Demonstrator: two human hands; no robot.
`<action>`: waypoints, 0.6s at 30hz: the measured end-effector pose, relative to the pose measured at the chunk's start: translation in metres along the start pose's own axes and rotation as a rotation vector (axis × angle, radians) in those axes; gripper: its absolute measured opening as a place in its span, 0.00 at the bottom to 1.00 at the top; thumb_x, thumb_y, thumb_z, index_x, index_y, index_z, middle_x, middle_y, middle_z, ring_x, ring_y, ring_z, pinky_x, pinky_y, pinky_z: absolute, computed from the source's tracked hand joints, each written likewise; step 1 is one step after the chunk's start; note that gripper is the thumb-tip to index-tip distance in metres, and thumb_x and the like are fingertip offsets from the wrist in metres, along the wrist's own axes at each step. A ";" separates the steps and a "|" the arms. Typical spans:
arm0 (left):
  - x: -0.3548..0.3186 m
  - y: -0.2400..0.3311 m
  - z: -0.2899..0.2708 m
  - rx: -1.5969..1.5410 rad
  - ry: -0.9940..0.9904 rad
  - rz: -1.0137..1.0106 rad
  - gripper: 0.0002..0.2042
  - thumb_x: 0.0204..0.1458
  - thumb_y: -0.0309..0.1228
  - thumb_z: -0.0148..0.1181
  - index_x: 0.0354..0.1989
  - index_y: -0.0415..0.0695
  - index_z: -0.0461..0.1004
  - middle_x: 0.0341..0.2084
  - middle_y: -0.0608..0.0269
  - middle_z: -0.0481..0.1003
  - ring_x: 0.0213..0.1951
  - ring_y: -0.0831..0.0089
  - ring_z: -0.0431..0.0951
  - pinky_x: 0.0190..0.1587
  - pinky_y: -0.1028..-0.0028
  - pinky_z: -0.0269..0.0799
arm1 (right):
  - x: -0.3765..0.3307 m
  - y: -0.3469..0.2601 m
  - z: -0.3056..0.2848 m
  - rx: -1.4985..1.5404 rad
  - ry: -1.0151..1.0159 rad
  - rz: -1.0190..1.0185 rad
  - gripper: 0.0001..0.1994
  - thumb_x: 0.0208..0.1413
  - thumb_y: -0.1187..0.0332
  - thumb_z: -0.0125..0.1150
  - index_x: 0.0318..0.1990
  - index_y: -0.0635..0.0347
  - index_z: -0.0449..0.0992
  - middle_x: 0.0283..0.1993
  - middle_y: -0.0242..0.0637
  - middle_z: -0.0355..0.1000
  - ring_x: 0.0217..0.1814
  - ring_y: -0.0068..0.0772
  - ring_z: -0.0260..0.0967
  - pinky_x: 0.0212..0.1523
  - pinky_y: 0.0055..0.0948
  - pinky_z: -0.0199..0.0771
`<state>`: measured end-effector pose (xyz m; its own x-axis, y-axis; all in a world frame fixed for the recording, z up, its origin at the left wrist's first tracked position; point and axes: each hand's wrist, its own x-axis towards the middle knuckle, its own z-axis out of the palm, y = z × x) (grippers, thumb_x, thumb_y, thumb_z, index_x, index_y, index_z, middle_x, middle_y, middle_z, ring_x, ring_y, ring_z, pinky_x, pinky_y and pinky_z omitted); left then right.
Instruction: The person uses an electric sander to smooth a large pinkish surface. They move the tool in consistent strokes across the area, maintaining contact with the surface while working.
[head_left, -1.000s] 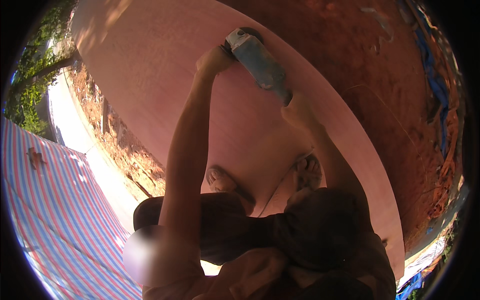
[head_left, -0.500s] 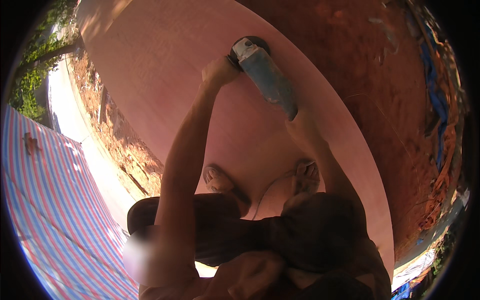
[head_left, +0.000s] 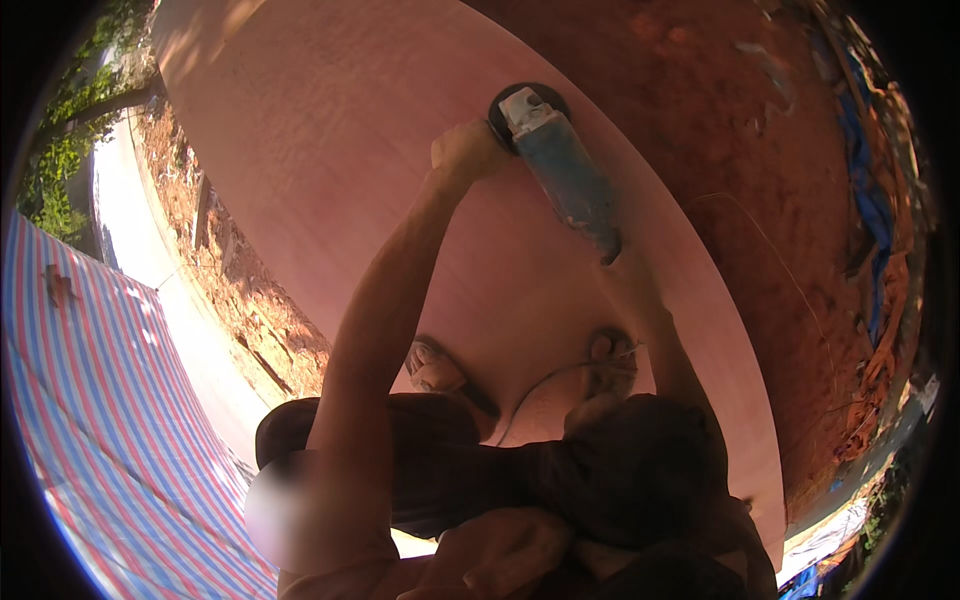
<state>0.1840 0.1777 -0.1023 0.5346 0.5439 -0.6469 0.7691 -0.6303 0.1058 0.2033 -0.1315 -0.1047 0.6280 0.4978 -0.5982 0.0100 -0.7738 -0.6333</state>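
Note:
A blue angle grinder (head_left: 567,180) with a pale metal head and a dark round disc (head_left: 552,95) rests on a large pinkish board (head_left: 340,130). My left hand (head_left: 473,150) is closed around the side handle by the head; the handle itself is mostly hidden. At the tool's rear end, my right hand (head_left: 628,285) grips the body, its fingers partly in shadow. A thin power cord (head_left: 545,377) curves across the board near my sandalled feet.
Reddish-brown ground (head_left: 740,200) lies past the board's curved right edge. Striped red, white and blue sheeting (head_left: 110,430) spreads at the lower left. Blue cloth and debris (head_left: 880,220) line the far right. Leafy plants (head_left: 55,180) stand at the upper left.
Both hands have moved the angle grinder a little to the right and nearer to me across the board. The cord near my right foot has shifted.

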 end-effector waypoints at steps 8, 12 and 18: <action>0.055 0.015 -0.047 0.009 0.028 0.062 0.23 0.56 0.54 0.63 0.48 0.48 0.87 0.46 0.57 0.87 0.50 0.55 0.87 0.48 0.60 0.82 | 0.058 -0.023 0.008 0.043 0.031 0.010 0.22 0.54 0.68 0.67 0.57 0.65 0.78 0.49 0.56 0.82 0.52 0.58 0.83 0.50 0.48 0.80; 0.019 0.060 0.011 0.055 0.038 0.209 0.26 0.55 0.57 0.64 0.50 0.49 0.85 0.45 0.57 0.87 0.51 0.56 0.87 0.49 0.58 0.82 | 0.000 0.033 -0.015 0.170 0.049 0.172 0.23 0.54 0.67 0.69 0.59 0.61 0.78 0.48 0.52 0.82 0.49 0.51 0.84 0.49 0.44 0.80; -0.004 0.003 0.000 0.006 0.097 0.064 0.23 0.57 0.55 0.62 0.46 0.49 0.86 0.41 0.55 0.87 0.46 0.56 0.88 0.46 0.58 0.81 | 0.007 0.011 0.004 -0.104 0.064 0.008 0.21 0.56 0.70 0.65 0.56 0.66 0.78 0.44 0.55 0.82 0.50 0.60 0.83 0.50 0.50 0.80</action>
<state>0.1840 0.1735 -0.0989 0.6139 0.5535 -0.5628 0.7305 -0.6685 0.1394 0.2045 -0.1345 -0.1182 0.6767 0.4678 -0.5686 0.0830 -0.8158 -0.5723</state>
